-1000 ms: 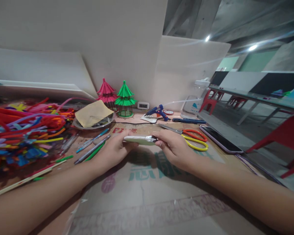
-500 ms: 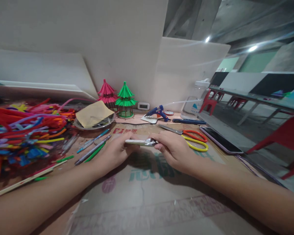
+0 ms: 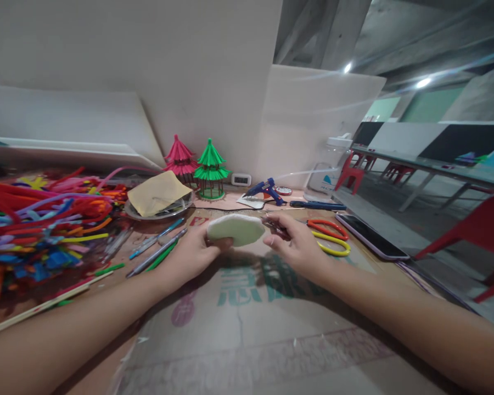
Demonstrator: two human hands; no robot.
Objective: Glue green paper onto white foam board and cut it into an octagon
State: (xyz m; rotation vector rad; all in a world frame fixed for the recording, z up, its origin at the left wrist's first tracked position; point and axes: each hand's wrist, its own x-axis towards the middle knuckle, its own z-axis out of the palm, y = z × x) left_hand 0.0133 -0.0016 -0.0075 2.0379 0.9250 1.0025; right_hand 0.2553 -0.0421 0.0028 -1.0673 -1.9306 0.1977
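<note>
At your far left, a heap of coloured pipe cleaners runs out of the frame, so tangled that single stems are hard to follow. In front of it lie pale sticks, their near ends close to the left edge. Next come a few pens, side by side and partly covered by your left arm. Behind them, a yellowish sheet lies over a plate and hides most of what the plate holds.

Your left hand grips a pale green disc by its left edge, thumb on the near face, the other fingers mostly out of your sight. The disc is tilted up above the cardboard, in the middle of your view. Beyond it, a green tower partly covers a red tower, and the digits on the small clock are too small to read.

Past the glue gun, your right hand is just beside the disc's right edge, fingers curled. Something dark and greyish shows at its fingertips; you cannot tell whether they pinch it. That hand hides the blades of the scissors, leaving mainly the orange and yellow handles visible. Farther right lies a dark-screened phone, then a red chair cut off by the frame.
</note>
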